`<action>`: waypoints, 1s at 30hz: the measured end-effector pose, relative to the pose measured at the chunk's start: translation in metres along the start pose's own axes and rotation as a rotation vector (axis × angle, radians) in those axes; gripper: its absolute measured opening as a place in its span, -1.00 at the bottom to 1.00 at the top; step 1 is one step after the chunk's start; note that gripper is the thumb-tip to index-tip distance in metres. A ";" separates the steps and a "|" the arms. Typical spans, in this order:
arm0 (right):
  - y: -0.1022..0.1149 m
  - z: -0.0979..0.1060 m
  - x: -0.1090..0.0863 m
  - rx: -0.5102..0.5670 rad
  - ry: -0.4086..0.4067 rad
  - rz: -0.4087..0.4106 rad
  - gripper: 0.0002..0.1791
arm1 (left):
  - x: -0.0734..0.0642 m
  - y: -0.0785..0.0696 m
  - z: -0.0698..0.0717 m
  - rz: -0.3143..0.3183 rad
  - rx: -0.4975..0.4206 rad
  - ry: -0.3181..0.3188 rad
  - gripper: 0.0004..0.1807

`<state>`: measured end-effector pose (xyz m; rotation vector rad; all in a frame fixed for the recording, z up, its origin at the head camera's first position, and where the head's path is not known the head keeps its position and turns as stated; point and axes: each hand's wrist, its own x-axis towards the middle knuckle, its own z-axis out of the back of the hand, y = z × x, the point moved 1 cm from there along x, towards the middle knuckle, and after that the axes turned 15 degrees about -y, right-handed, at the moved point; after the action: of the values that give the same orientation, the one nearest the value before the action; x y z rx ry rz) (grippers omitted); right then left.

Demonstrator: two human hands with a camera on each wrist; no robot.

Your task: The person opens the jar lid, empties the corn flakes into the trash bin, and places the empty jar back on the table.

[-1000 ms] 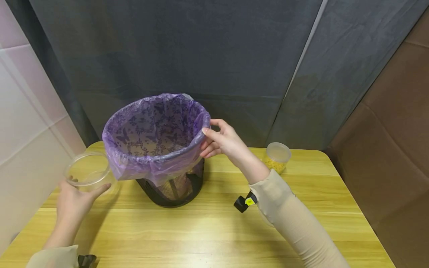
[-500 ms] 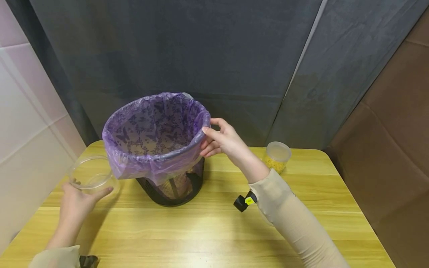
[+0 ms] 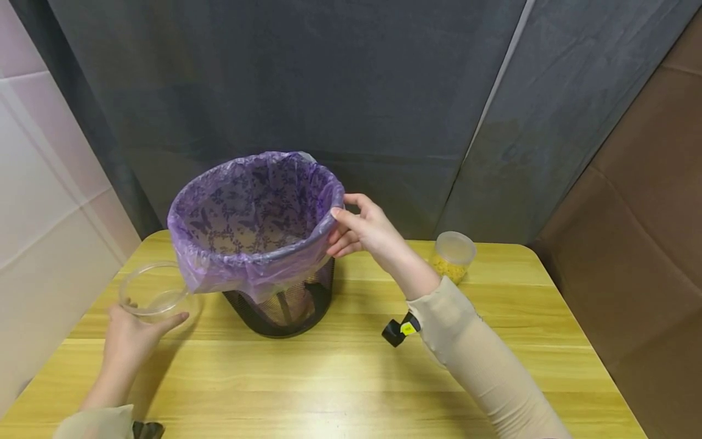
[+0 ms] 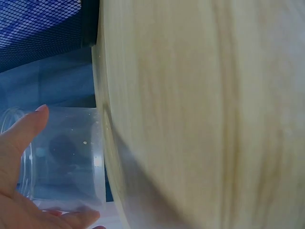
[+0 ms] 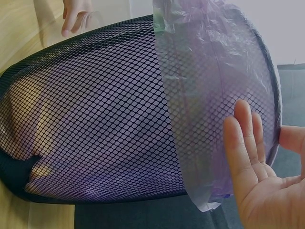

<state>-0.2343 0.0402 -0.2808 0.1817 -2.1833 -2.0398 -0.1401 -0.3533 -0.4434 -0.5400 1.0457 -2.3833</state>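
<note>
My left hand grips a clear plastic jar around its side, low over the table's left part. In the left wrist view, the thumb lies on one side of the jar and the fingers on the other; only small specks show inside. A black mesh trash can stands to the right of that hand. Its purple, butterfly-patterned trash bag is folded over the rim. My right hand holds the trash can's right rim, thumb at the edge and several fingers against the bag outside.
Behind the right forearm, a clear jar with yellow bits stands near the back right of the wooden table. A grey curtain hangs behind. White and brown panels flank the left and right sides.
My left hand and the clear jar have moved slightly right and down, nearer the table. The right hand keeps its place on the trash can's rim.
</note>
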 end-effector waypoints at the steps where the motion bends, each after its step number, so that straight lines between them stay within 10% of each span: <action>1: 0.000 0.000 0.000 0.001 0.000 0.001 -0.49 | 0.000 0.000 0.000 0.002 -0.001 0.005 0.30; 30: 0.001 -0.001 -0.001 0.014 -0.004 -0.004 -0.50 | 0.000 0.011 0.005 -0.125 -0.073 0.123 0.18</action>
<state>-0.2335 0.0395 -0.2798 0.1843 -2.2017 -2.0293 -0.1343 -0.3626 -0.4493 -0.5028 1.1878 -2.5232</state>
